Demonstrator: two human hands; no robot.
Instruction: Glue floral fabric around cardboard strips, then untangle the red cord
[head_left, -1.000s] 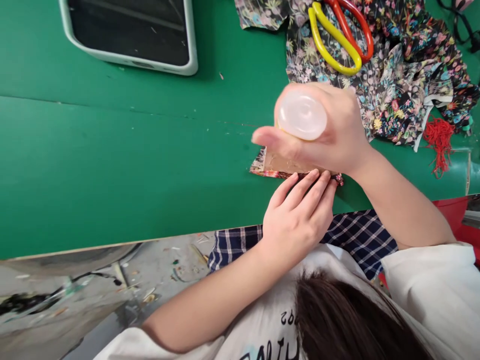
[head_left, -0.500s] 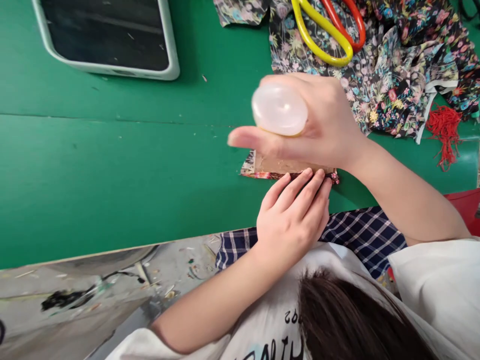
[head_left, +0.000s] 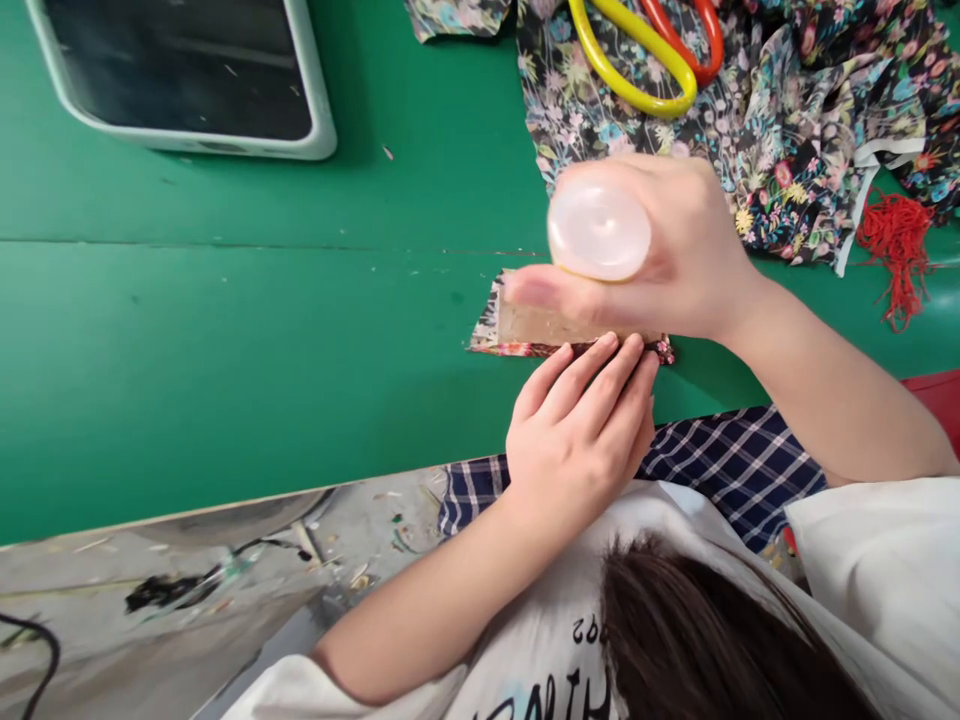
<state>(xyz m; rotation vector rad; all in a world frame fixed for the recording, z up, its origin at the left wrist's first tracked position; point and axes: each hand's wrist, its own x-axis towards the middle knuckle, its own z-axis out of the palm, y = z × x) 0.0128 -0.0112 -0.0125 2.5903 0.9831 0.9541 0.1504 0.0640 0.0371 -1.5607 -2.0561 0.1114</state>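
My right hand (head_left: 675,250) is wrapped round a translucent white bottle (head_left: 600,232), whose rounded bottom faces up toward me. Its lower end is hidden behind the hand. Under the bottle lies a flat tan rectangular piece (head_left: 525,318), set on a scrap of floral fabric (head_left: 486,325). Along the near side, the fabric is folded up against the tan piece. My left hand (head_left: 577,430) lies with its fingers stretched out and slightly apart, the fingertips on that near folded edge.
Yellow- and red-handled scissors (head_left: 637,60) rest on crumpled floral fabric (head_left: 795,130) at the back right. Red threads (head_left: 898,250) lie to its right. A phone in a pale case (head_left: 324,130) is at the back left of the green table (head_left: 225,380).
My right hand and the bottle have moved to the right above the tan piece, uncovering more of its left part. My left hand stays on the near edge. The view has shifted slightly.
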